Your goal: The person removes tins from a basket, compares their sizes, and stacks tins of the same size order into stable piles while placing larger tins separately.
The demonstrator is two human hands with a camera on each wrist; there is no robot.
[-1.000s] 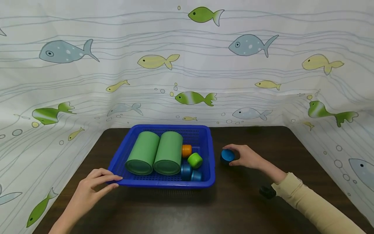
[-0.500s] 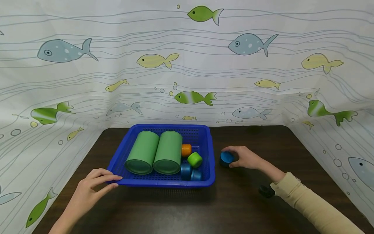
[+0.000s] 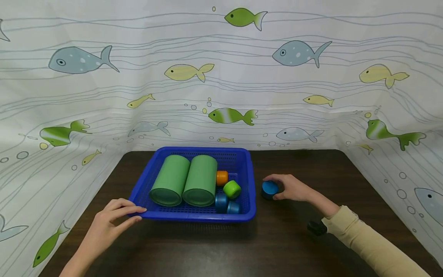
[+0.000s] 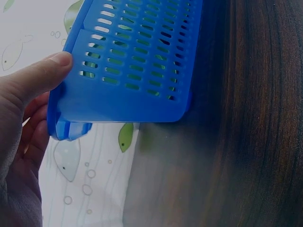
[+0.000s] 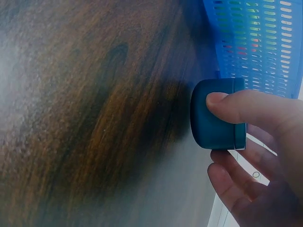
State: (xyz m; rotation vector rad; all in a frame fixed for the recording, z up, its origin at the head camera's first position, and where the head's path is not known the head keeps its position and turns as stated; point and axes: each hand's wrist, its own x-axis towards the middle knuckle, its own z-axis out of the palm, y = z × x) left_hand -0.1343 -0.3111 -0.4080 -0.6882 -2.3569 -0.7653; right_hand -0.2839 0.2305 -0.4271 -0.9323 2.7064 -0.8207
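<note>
My left hand (image 3: 110, 222) pinches the front left corner of a blue plastic basket (image 3: 194, 217); in the left wrist view the thumb lies on the rim's outer side, fingers behind it. To the right of the basket my right hand (image 3: 290, 187) holds a small blue round container (image 3: 269, 189) between thumb and fingers, close over the table. In the right wrist view this container (image 5: 215, 123) shows a rounded end and a band round the other. Inside the basket lie two large green cylinders (image 3: 170, 179), plus small orange (image 3: 222, 178), green (image 3: 232, 189) and blue containers (image 3: 221, 203).
The dark wooden table (image 3: 207, 254) carries the basket. A white sheet with printed fish (image 3: 238, 88) stands round the back and sides. Below the right wrist a small black object (image 3: 316, 227) shows by the cuff.
My right hand has come slightly down and toward me with the blue container, whose visible face has tilted a little. The left hand and the basket stay in place.
</note>
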